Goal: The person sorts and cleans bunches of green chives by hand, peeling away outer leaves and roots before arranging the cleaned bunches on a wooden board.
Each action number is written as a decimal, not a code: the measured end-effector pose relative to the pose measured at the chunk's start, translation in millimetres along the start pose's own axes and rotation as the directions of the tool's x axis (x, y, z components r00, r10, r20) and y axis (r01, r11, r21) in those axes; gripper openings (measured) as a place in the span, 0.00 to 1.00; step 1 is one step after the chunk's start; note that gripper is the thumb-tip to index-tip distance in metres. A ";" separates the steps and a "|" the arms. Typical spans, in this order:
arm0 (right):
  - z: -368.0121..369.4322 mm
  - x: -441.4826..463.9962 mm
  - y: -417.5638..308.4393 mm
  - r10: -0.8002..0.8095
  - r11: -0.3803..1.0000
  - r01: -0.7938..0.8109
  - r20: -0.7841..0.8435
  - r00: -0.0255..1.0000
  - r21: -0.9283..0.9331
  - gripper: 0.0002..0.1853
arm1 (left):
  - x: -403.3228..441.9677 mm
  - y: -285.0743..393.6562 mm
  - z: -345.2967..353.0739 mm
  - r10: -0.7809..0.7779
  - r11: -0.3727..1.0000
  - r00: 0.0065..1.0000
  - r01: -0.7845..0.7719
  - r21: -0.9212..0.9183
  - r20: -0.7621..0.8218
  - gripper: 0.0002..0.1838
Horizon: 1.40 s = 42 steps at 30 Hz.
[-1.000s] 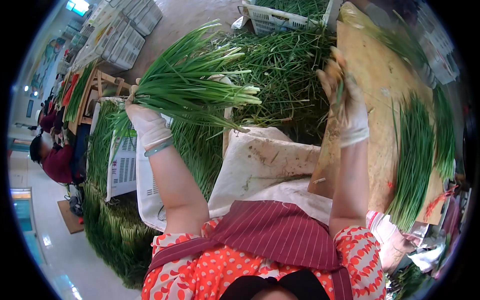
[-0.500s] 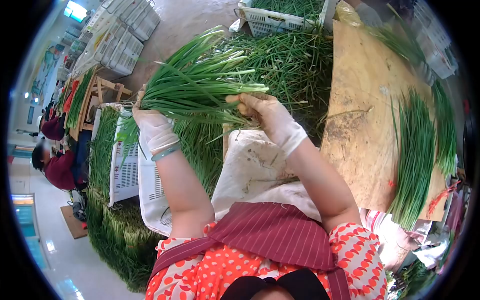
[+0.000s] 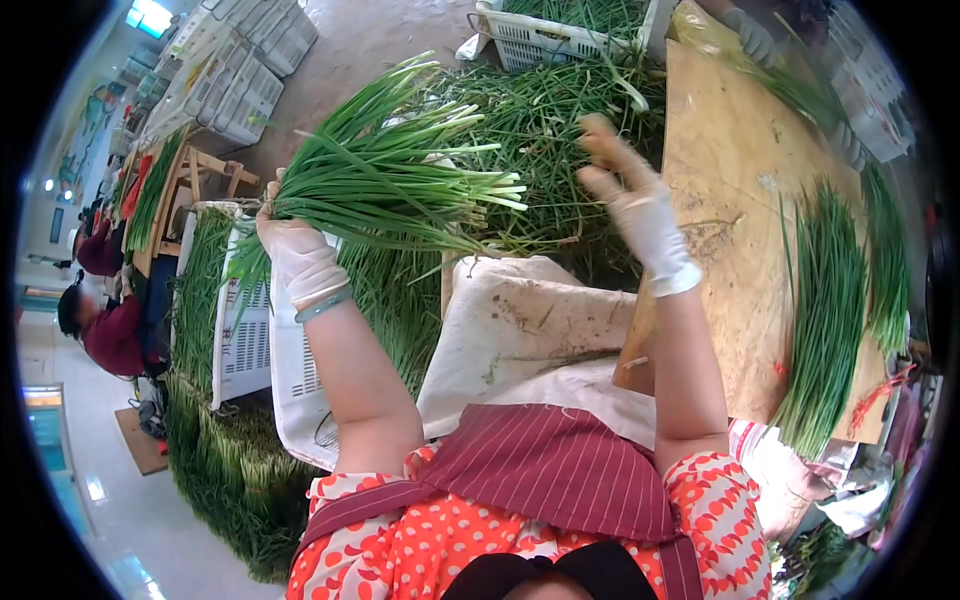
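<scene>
Bunch of long green stalks (image 3: pixel 390 185), one: held in left hand (image 3: pixel 290 245), in front of the person, above the crates and heap; long axis roughly crosswise, pale stem ends pointing right, some leaf tips fanning away from the body, others drooping below the grip. Left hand, gloved: closed around the leafy end. Right hand (image 3: pixel 645 205), gloved: fingers parted, clear of the bunch, over a heap of loose greens (image 3: pixel 540 130). White crate, far (image 3: pixel 560 45): filled with greens. White crate, left (image 3: pixel 245 345): greens inside, upright. White crate, nearer (image 3: pixel 295 385): long greens within. Stacked white crates (image 3: pixel 235 75), upper left: contents indistinct. Wooden desk (image 3: pixel 735 160), right: bears a bundle of greens (image 3: pixel 830 310), lying lengthwise toward the body.
</scene>
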State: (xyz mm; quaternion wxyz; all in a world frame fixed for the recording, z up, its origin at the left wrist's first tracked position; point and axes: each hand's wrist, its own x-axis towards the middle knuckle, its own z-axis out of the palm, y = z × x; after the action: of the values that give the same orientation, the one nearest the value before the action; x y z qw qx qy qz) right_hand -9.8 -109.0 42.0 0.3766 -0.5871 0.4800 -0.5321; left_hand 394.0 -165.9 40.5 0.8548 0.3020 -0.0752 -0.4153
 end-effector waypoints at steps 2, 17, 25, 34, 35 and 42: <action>27.8 2.4 -21.8 -0.261 0.890 0.331 0.245 0.934 -0.314 0.25 | -6.2 -2.7 6.1 -0.025 1.000 0.999 0.025 -0.003 -0.024 0.14; -9.1 -3.4 33.8 -0.259 0.799 0.155 -0.101 0.961 -0.581 0.12 | 2.6 11.6 -4.4 0.128 0.917 0.980 -0.175 0.360 0.151 0.15; 78.7 -28.0 -0.3 0.287 0.825 -0.461 0.459 0.841 0.328 0.20 | -31.8 -9.1 34.0 0.157 0.884 0.982 -0.186 0.430 0.102 0.17; 78.6 -24.2 -11.8 0.509 0.468 -0.564 0.314 0.801 0.681 0.11 | 19.9 -6.3 15.6 -0.196 0.964 0.969 0.161 -0.213 -0.153 0.14; 76.3 -24.9 -11.2 0.533 0.382 -0.556 0.315 0.785 0.739 0.11 | 8.3 -9.9 20.1 -0.114 0.984 0.977 0.086 -0.154 -0.183 0.13; 42.6 -27.5 51.3 0.122 0.956 -0.102 0.056 0.991 -0.274 0.30 | 12.8 5.0 4.9 0.023 0.997 0.999 -0.025 0.079 0.029 0.13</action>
State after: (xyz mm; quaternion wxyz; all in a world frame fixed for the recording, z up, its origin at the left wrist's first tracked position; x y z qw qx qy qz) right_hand 24.7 -98.5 -20.5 0.3399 -0.6237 0.5665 -0.4177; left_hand 403.7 -175.4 45.8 0.8460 0.3289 -0.1074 -0.4058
